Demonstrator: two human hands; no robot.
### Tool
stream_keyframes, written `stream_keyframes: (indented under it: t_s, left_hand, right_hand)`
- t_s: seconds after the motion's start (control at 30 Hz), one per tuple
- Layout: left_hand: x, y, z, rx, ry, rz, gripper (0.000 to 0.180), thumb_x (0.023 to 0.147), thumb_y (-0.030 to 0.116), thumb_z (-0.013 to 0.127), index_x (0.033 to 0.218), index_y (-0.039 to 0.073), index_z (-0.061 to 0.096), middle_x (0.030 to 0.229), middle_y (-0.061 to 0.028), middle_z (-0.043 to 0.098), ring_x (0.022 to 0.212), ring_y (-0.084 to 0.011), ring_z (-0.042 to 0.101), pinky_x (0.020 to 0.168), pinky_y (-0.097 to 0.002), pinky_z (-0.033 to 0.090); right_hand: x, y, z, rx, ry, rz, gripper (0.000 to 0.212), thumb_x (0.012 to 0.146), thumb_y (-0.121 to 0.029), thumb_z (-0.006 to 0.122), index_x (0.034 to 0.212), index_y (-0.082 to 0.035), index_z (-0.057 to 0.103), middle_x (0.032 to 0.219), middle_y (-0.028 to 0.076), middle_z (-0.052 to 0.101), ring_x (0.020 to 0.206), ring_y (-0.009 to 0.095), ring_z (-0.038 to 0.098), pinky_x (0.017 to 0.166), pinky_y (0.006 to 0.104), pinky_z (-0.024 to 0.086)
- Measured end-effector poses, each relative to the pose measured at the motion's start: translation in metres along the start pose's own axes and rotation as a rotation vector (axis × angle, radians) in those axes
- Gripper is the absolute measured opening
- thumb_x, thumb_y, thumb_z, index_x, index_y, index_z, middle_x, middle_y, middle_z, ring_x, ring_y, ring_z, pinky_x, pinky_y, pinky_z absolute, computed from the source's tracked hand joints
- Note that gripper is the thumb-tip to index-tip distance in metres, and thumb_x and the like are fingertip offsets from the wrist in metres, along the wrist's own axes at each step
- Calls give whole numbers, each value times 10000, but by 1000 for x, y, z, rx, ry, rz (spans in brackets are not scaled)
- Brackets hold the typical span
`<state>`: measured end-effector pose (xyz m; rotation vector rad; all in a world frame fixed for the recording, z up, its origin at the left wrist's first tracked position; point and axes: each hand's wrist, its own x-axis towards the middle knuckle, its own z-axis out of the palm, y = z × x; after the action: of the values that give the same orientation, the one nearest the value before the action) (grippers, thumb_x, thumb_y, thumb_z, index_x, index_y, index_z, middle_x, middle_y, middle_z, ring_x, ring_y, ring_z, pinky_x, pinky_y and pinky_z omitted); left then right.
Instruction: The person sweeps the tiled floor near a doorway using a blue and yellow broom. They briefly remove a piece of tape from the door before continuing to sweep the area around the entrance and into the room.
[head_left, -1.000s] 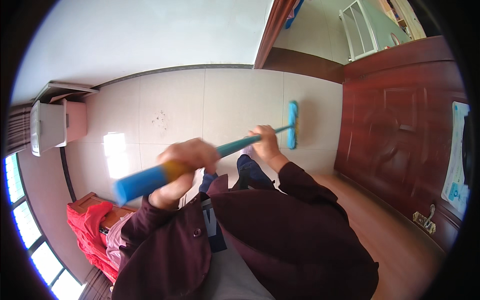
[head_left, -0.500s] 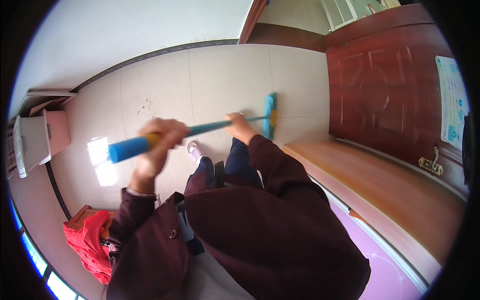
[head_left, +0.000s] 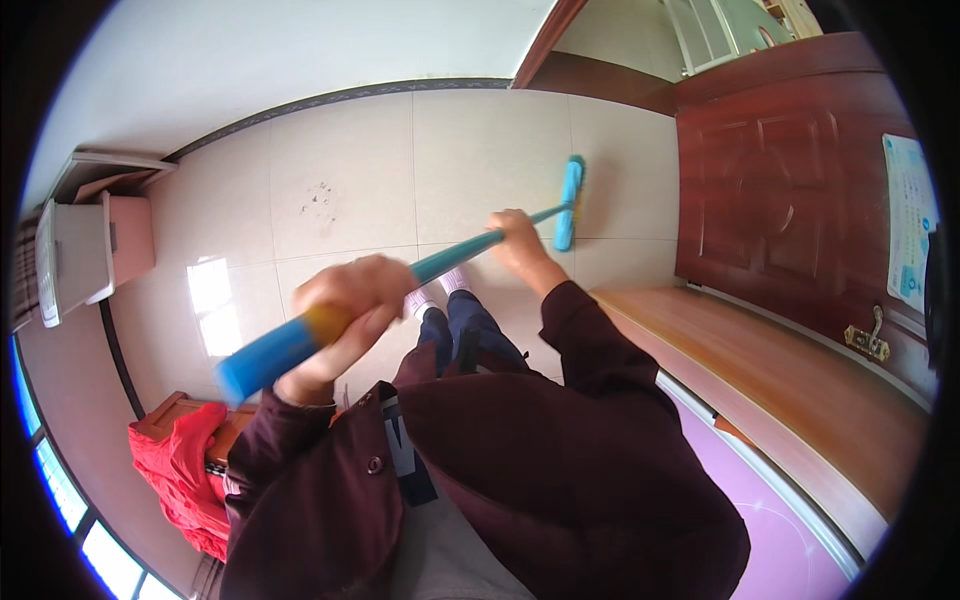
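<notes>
A broom [head_left: 458,257] with a teal pole, a yellow band and a thick blue grip end slants across in front of me. My left hand [head_left: 352,305] is wrapped round the pole near the blue end, a little blurred. Farther along the pole, my right hand [head_left: 520,245] is closed on it. The blue broom head [head_left: 569,203] is near the floor at the far right, in front of the door; whether it touches the tiles I cannot tell. A patch of dark crumbs [head_left: 319,202] lies on the tiled floor [head_left: 345,150] left of the broom head.
A dark red panelled door [head_left: 780,185] stands at the right, beside a long wooden ledge [head_left: 760,370]. Red cloth [head_left: 180,470] hangs over a wooden chair [head_left: 160,415] at lower left. Grey and pink boxes [head_left: 128,240] stand at the left wall.
The broom head has swung away from me and slightly right. Its blue end has come down nearer my body, and both hands moved right with the pole. My feet are now closer together.
</notes>
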<state>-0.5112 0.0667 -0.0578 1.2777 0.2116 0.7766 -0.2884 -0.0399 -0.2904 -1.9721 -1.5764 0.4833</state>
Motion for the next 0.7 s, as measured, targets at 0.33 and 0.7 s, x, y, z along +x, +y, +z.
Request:
stream_keyframes:
  t_s: [0.33, 0.7]
  left_hand:
    - [-18, 34, -44, 159, 267, 95, 163, 801, -50, 511, 725, 69, 430, 571, -72, 475, 496, -159, 422, 569, -343, 418]
    - [-12, 31, -40, 136, 25, 174, 211, 787, 54, 662, 761, 97, 458, 620, -50, 519, 582, -201, 528, 622, -366, 474]
  right_hand:
    - [59, -73, 106, 183, -174, -118, 82, 681, -126, 597, 627, -76, 562, 699, 158, 597, 738, 370, 582, 701, 447, 475]
    - [91, -52, 13, 127, -315, -244, 112, 698, -130, 574, 611, -65, 544, 665, 155, 588, 705, 377, 588, 652, 463, 471]
